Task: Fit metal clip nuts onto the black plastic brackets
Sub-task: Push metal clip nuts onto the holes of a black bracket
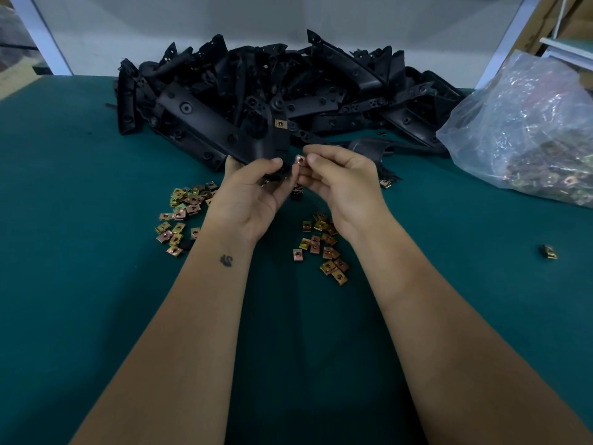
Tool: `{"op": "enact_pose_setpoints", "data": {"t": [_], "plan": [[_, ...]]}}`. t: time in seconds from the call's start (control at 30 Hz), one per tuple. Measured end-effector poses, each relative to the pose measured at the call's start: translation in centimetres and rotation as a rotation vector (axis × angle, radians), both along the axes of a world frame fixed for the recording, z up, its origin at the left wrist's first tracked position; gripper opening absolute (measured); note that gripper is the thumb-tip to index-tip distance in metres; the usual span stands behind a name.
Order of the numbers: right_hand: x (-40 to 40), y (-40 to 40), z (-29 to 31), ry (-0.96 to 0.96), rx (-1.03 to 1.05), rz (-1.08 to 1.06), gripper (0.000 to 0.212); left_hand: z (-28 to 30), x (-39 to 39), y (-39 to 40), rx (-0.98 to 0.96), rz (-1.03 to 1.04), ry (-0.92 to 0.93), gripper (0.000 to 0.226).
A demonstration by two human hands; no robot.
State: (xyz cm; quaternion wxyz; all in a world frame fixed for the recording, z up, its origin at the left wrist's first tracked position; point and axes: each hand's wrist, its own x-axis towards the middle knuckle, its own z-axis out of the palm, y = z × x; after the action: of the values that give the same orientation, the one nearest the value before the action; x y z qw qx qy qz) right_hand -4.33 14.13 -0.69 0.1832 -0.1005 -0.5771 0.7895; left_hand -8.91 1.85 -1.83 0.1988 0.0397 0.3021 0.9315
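The left hand [248,191] grips a black plastic bracket [278,136] that stands up from its fingers and already carries one clip nut [280,123] near its top, while the right hand [337,184], close beside the left one, pinches a second clip nut [300,160] between thumb and fingers just beside the bracket's lower part. Beyond both hands lies a pile of brackets [272,88] on the green desk [80,284]. Loose clip nuts [183,213] lie under the wrists, and a clear bag [526,130] sits far to the right.

Two hands [290,184], one plastic bag [526,130], dozens of clip nuts [324,248] and brackets [256,91].
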Motion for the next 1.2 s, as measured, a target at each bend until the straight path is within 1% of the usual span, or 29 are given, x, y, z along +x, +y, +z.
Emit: {"op": "enact_pose_setpoints", "data": {"t": [0.13,0.23,0.4,0.5,0.67,0.8,0.93,1.03,1.2], "plan": [[0.13,0.08,0.24,0.040,-0.107,0.030,0.014,-0.15,0.12,-0.08,-0.012,-0.019,0.044,0.031],[0.17,0.10,0.36,0.046,-0.100,0.020,0.015,-0.22,0.09,-0.13,-0.052,-0.034,0.065,0.031],[0.13,-0.05,0.44,0.040,-0.095,0.004,0.015,-0.33,0.04,-0.15,-0.140,-0.066,0.124,0.038],[0.05,-0.14,0.38,0.039,-0.096,-0.001,0.015,-0.30,0.06,-0.15,-0.140,-0.084,0.144,0.044],[0.03,-0.25,0.29,0.039,-0.059,0.028,0.016,-0.43,0.05,-0.14,-0.098,-0.097,0.154,0.036],[0.01,-0.20,0.37,0.056,-0.077,0.057,0.016,-0.47,0.01,-0.22,-0.081,-0.098,0.144,0.038],[-0.07,-0.21,0.22,0.067,-0.023,0.063,0.020,-0.41,0.00,-0.24,-0.072,-0.102,0.141,0.038],[-0.13,-0.04,0.15,0.070,-0.021,0.068,0.024,-0.43,0.04,-0.22,-0.125,-0.126,0.165,0.039],[-0.07,0.42,0.05,0.055,-0.016,0.099,0.031,-0.25,0.19,-0.33,-0.240,-0.167,0.208,0.051]]}}
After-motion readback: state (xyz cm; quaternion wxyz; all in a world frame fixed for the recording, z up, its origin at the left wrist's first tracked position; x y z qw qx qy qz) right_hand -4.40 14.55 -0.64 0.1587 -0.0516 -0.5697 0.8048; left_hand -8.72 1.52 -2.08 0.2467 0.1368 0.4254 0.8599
